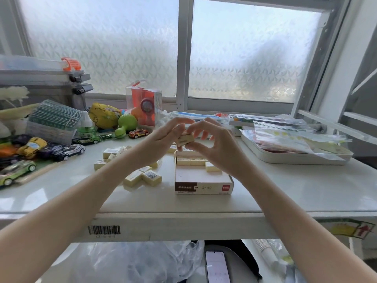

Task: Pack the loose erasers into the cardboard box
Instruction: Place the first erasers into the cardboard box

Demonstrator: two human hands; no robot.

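An open cardboard box [204, 180] lies on the white table, with several cream erasers along its far end and one more [212, 166] just in front of them. Both hands are raised above the box's far end. My left hand [163, 139] and my right hand [216, 144] pinch one cream eraser [185, 139] between their fingertips. More loose erasers [142, 176] lie on the table left of the box, partly hidden by my left forearm; a group [111, 153] sits farther back.
Toy cars [65, 151] and a stack of plastic boxes [53, 119] crowd the table's left side. A white tray [295, 158] with plastic bags sits at the right. Toys stand along the window sill. A phone [217, 266] lies below the table edge.
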